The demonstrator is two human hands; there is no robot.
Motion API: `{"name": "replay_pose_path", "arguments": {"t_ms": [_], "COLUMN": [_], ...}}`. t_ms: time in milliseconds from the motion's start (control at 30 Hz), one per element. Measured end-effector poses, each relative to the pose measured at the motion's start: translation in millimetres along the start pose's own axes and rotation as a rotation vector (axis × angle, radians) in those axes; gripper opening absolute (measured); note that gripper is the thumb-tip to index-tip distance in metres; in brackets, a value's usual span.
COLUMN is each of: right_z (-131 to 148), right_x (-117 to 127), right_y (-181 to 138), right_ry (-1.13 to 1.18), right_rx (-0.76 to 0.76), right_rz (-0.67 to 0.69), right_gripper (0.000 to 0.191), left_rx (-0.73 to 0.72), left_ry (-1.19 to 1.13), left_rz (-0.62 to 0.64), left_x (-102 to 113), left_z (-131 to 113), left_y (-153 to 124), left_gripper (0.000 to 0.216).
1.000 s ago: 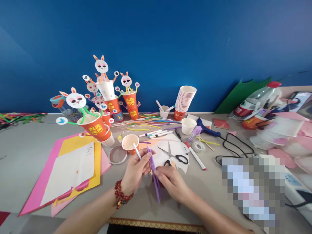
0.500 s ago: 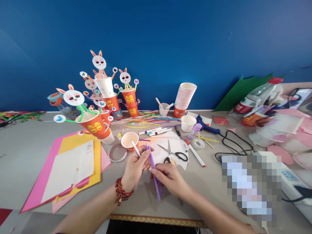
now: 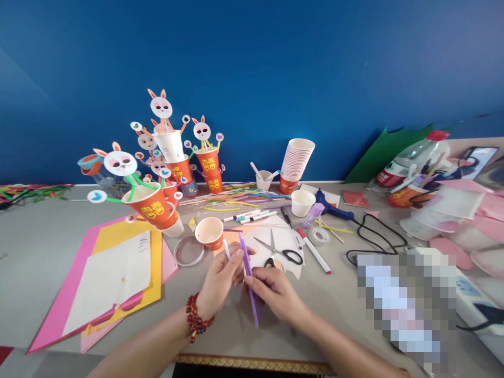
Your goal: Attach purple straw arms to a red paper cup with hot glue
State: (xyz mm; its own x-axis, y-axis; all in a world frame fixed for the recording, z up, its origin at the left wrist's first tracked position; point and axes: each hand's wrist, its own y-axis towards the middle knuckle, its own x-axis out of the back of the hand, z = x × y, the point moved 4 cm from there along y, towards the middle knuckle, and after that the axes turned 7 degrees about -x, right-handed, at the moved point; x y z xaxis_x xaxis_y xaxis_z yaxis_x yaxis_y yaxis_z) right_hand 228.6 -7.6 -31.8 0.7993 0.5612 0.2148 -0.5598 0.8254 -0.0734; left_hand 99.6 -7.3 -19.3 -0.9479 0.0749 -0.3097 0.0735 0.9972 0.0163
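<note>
My left hand [image 3: 222,275] is closed, with a short white stick [image 3: 226,249] showing above its thumb. Its fingertips also meet the upper part of some thin purple pipe cleaners [image 3: 254,310], which slant down between both hands. Lower on these same pipe cleaners, my right hand [image 3: 275,291] pinches with thumb and fingers. How many purple strands there are, I cannot tell. Scissors [image 3: 273,247] with black handles lie open just beyond my right hand. An orange and white paper cup [image 3: 209,233] stands beyond my left hand, beside a roll of tape [image 3: 189,251].
Paper-cup rabbit figures [image 3: 149,202] stand at the back left, above stacked coloured paper [image 3: 110,278]. Markers [image 3: 252,216], loose pipe cleaners, a cup stack [image 3: 298,160] and a blue glue gun [image 3: 333,207] fill the back. A power strip [image 3: 468,294] and a pixelated area lie right.
The white stick in my left hand shows less of its length and stands a little steeper. Both hands keep their hold on the purple pipe cleaners. The view has shifted slightly.
</note>
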Motion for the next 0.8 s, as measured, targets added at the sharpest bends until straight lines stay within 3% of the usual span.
{"name": "replay_pose_path", "arguments": {"t_ms": [167,400,667,800], "right_z": [0.4,1.8,-7.5,-5.2], "right_x": [0.5,0.6,0.0,6.8], "right_y": [0.9,1.6,2.4,3.7], "right_ry": [0.013,-0.002,0.014,-0.12], "right_rx": [-0.015,-0.042,-0.076,-0.057], "right_rz": [-0.029,-0.04,-0.02,-0.015], "right_gripper": [0.05,0.051,0.06,0.059], "left_rx": [0.049,0.175,0.181,0.211], "left_ry": [0.1,-0.054,-0.125,-0.136], "left_rz": [-0.001,-0.041,0.015,-0.015], "left_x": [-0.3,0.5,-5.1,-4.1], "left_z": [3.7,6.9,-0.6,0.7], "left_y": [-2.0,0.5,2.3,2.4], "left_gripper": [0.034,0.034,0.035,0.036]}}
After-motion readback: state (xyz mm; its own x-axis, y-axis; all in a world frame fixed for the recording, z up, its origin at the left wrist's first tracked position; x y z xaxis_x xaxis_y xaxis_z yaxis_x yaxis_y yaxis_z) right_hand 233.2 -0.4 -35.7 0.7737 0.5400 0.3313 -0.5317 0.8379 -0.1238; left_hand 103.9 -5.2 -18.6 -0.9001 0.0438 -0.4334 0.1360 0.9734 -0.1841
